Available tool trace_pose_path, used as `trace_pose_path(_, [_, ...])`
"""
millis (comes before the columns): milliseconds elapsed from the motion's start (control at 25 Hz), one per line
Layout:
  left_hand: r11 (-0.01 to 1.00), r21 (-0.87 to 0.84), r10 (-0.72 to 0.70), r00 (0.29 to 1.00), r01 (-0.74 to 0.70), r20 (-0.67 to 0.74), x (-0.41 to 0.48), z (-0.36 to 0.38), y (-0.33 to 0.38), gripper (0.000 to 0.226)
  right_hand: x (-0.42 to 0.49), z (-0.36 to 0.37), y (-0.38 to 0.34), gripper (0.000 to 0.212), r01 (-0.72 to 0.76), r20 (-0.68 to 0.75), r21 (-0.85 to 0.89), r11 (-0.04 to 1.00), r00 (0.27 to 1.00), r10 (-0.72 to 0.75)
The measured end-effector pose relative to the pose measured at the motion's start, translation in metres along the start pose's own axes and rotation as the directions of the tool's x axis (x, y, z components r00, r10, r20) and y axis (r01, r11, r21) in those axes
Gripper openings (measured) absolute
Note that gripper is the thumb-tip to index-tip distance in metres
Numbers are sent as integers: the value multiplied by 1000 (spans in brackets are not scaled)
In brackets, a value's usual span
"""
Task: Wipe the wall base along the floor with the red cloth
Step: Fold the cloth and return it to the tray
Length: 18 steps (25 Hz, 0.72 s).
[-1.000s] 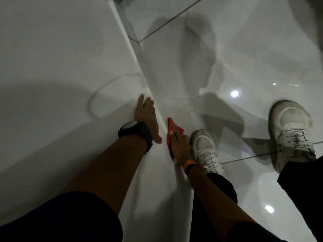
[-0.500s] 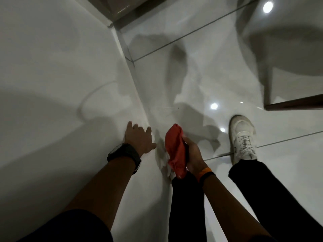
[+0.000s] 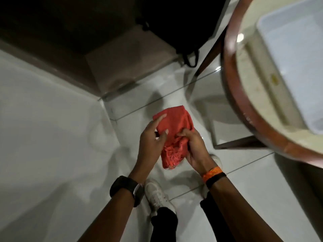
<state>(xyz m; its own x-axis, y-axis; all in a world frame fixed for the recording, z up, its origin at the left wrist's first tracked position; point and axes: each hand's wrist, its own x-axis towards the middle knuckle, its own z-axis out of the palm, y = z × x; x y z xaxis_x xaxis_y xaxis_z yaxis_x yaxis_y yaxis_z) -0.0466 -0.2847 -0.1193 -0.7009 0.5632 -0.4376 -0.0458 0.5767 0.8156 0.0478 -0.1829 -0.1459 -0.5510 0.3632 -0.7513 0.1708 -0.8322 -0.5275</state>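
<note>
Up above the shiny white floor (image 3: 244, 180), both hands hold the red cloth (image 3: 174, 135) in the air. On the left is the big pale wall (image 3: 43, 137), and the line where it meets the floor runs down past the cloth's left side. On the right sits a round table (image 3: 244, 105) with a brown rim, and a clear plastic box (image 3: 293, 55) is on top of it. A dark bag (image 3: 174, 23) sits at the top, by the corner.

The cloth is bunched up and longer than it is wide. Its long way runs from its smooth folded end, far from the person, to its frayed stringy end, near the person.

The left hand (image 3: 150, 144) comes up from below with a black watch (image 3: 125, 187) on its wrist. Its fingers are spread, and the thumb and first finger pinch the cloth's left edge. The right hand (image 3: 195, 147) wears an orange band (image 3: 212, 172). Its fingers are curled tight around the cloth's right side. One white shoe (image 3: 157, 194) stands on the floor under the hands.
</note>
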Motion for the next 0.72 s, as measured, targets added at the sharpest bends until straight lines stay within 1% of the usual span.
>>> trace_pose_path(40, [996,60,68,998,-67,-9,3,3,30,58,-14,1,-31,24,81,-70,-192,978,993,-97])
trace_pose_path(80, [985,111,136,991,-134,-6,5,7,58,65,-29,0,-62,25,162,-105,-392,906,970,-219])
trace_pose_path(120, [969,147,200,980,-199,12,6,11,87,73,-45,-2,-94,28,227,-109,-545,807,935,-337])
trace_pose_path(160, [950,170,258,965,-262,40,7,17,115,82,-62,-7,-126,31,269,-97,-640,719,901,-424])
trace_pose_path(200, [930,190,305,949,-315,79,7,26,143,90,-79,-15,-156,36,290,-90,-700,653,871,-483])
trace_pose_path(240, [907,219,341,932,-361,127,9,38,169,98,-94,-26,-185,50,289,-96,-745,601,845,-526])
trace_pose_path(280, [884,245,367,915,-399,168,10,51,190,104,-105,-37,-208,62,285,-97,-772,568,830,-549])
trace_pose_path(360, [857,245,396,884,-453,249,16,84,230,111,-117,-65,-252,75,270,-107,-788,553,824,-556])
trace_pose_path(440, [885,201,353,886,-420,300,29,122,263,113,-118,-99,-291,78,243,-130,-786,568,834,-537])
trace_pose_path(480, [890,208,332,890,-405,313,37,140,275,111,-114,-116,-307,80,223,-133,-801,555,838,-529])
trace_pose_path(520, [887,253,301,899,-387,318,48,157,284,109,-106,-132,-321,80,207,-122,-824,528,845,-521])
trace_pose_path(560, [869,333,265,913,-366,310,58,173,291,107,-96,-145,-331,79,202,-95,-846,494,854,-511])
trace_pose_path(600, [828,442,226,927,-344,299,66,186,295,105,-85,-154,-338,79,201,-61,-866,457,866,-496])
trace_pose_path(640, [764,553,198,937,-331,286,72,196,296,102,-73,-159,-340,79,203,-20,-892,404,875,-484])
trace_pose_path(680, [669,667,187,942,-329,278,76,206,296,101,-62,-163,-342,79,193,8,-918,347,883,-468])
trace_pose_path(720, [543,773,185,944,-329,272,79,215,293,100,-49,-167,-341,79,174,20,-936,305,894,-448])
